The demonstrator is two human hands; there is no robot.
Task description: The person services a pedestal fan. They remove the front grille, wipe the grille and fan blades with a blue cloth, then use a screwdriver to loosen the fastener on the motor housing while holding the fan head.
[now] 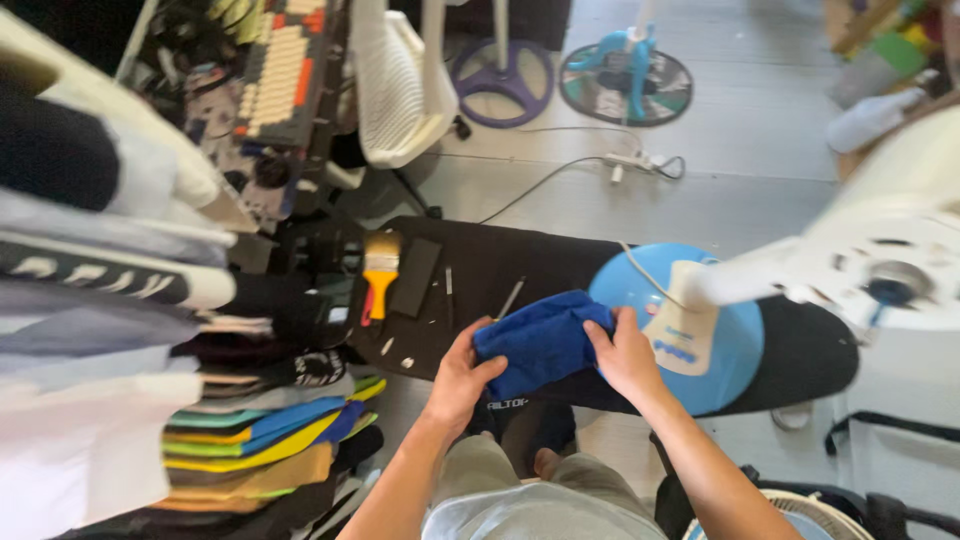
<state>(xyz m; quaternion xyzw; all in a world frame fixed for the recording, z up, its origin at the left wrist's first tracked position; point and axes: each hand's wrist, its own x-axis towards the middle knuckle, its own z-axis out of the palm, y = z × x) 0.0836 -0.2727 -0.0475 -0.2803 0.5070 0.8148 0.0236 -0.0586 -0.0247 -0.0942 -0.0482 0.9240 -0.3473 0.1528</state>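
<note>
Blue terry cloth (535,342), soft, light and floppy, lies bunched on the black surface (560,265) between my hands. My left hand (458,378) pinches its near-left edge; my right hand (625,352) grips the right side against the fan base (700,345). Tools crowd the left, while the front edge is close, with little open room.

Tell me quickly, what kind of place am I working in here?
Probably a room at home used as a makeshift workbench: folded clothes stacked beside a black mat, a keyboard on a desk, and fan bases on the floor. Both hands hold a blue cloth.
</note>
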